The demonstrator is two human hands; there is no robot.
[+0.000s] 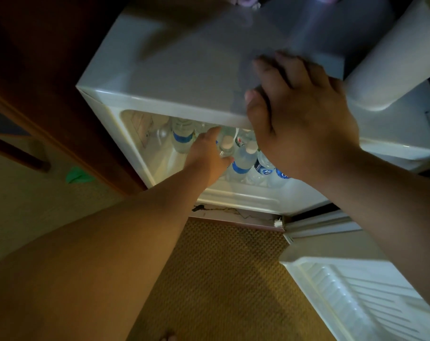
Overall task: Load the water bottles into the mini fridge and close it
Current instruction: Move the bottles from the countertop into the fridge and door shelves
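Blue-labelled water bottles [242, 163] inside open mini fridge [159, 77]; lettering unreadable

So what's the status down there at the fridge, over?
Left hand inside the white mini fridge, gripping a clear plastic water bottle. Right hand resting on the fridge top's front edge. Fridge door open; several blue-labelled bottles crowd the shelf.

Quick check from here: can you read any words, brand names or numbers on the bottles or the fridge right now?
Nothing reads as a full word.
Lying water bottle, blue label: a round white logo, letters too blurred to read.
Next lying bottle, blue label: a white "C", the rest hidden by the right hand.
Upright bottles' blue bands: no legible text.
Mini fridge: no visible text.
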